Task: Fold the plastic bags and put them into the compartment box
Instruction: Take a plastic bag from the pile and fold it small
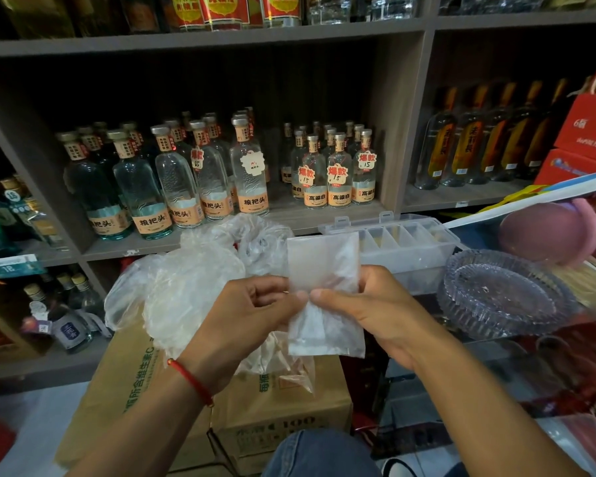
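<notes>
Both hands hold a folded, translucent plastic bag upright in front of me, as a narrow flat strip. My left hand pinches its left edge at mid-height. My right hand pinches it from the right, thumb on the front, fingers curled behind. A heap of crumpled clear plastic bags lies behind my left hand on a cardboard carton. The clear compartment box stands open beyond my right hand, with several divided cells; what is in them I cannot tell.
A ribbed clear glass dish sits right of the box. Shelves of glass bottles fill the background. Red cartons and a pink round object are at the far right. My knee in jeans is at the bottom.
</notes>
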The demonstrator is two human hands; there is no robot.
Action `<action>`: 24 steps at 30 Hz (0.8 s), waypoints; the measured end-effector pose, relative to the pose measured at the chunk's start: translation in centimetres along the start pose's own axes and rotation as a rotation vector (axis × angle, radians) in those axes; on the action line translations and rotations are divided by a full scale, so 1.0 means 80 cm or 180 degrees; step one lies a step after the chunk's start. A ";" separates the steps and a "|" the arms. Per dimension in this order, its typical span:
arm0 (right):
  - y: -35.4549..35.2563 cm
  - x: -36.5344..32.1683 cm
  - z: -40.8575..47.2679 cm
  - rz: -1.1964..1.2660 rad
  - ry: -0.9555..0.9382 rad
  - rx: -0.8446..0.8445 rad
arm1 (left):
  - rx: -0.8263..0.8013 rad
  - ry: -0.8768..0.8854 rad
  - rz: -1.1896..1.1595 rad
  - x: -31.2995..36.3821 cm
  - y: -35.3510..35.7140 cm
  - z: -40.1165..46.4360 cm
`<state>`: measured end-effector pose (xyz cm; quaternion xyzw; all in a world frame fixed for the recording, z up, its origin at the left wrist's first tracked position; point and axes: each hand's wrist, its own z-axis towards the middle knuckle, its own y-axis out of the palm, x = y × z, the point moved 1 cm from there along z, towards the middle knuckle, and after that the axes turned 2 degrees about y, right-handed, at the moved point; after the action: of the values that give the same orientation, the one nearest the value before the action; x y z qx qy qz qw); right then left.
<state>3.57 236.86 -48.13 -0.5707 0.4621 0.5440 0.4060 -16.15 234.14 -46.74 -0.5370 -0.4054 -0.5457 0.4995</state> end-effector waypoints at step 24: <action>-0.007 -0.009 -0.007 0.0540 0.0217 -0.0622 | 0.0691 0.1439 0.0496 0.007 -0.003 -0.005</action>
<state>4.23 236.53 -47.38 -0.5845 0.4670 0.5991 0.2850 -16.45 233.75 -46.23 -0.3742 -0.2971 -0.5650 0.6727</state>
